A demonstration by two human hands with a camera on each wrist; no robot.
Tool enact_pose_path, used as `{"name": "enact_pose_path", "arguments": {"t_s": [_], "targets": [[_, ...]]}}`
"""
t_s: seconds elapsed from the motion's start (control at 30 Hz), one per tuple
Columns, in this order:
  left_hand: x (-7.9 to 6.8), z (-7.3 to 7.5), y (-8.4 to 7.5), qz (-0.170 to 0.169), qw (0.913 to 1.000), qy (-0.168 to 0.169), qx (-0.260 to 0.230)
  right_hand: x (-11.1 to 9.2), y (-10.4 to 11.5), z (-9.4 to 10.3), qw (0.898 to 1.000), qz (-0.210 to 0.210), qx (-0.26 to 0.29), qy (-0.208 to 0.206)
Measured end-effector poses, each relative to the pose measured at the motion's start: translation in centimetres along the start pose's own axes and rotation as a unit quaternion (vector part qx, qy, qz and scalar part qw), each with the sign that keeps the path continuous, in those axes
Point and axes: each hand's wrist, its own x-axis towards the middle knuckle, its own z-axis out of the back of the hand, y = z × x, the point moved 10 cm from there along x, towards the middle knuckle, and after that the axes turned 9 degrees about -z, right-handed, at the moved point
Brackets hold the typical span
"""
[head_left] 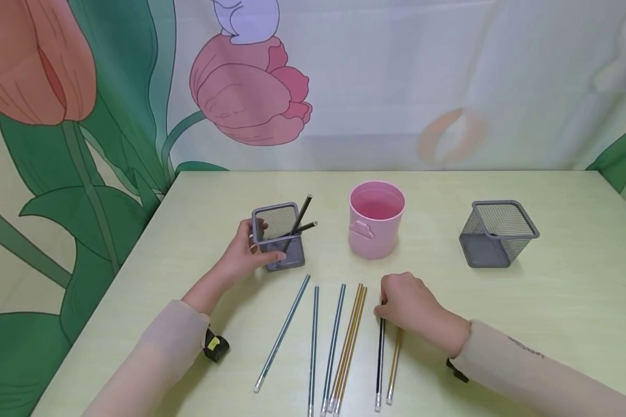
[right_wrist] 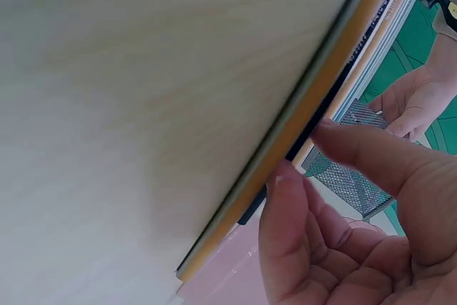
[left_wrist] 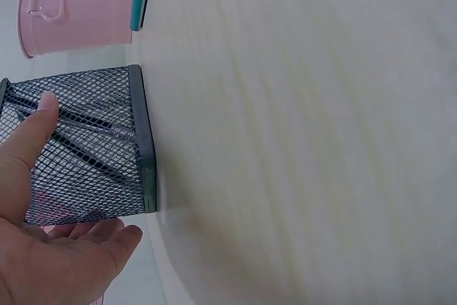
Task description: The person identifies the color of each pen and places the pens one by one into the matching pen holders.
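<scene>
My left hand holds a grey mesh pencil holder by its sides, with the thumb across the near face and the other fingers behind. Two black pencils lean inside it; their dark shafts show through the mesh in the left wrist view. My right hand pinches the upper end of a black pencil between thumb and forefinger. This pencil lies along the table beside a yellow pencil, partly under the right hand.
Three blue pencils and two yellow pencils lie left of the black one. A pink bucket stands at the middle back, a second mesh holder to its right. Behind the table hangs a printed cloth.
</scene>
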Motion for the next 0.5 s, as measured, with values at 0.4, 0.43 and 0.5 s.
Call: {"name": "enact_pose_path", "arguments": {"t_s": [0.4,0.43,0.5], "targets": [[0.11,-0.01,0.02,0.002,1.0000,-0.001,0.003,0.32,-0.40,-0.15,1.000,-0.013,0.005,0.016],[0.07,0.02,0.04,0.002,1.0000,-0.001,0.004,0.45,-0.42,-0.23,1.000,-0.015,0.006,0.021],[0.00,0.03,0.09,0.002,1.0000,0.001,0.005,0.67,-0.40,-0.40,0.999,-0.020,0.007,0.032]]}}
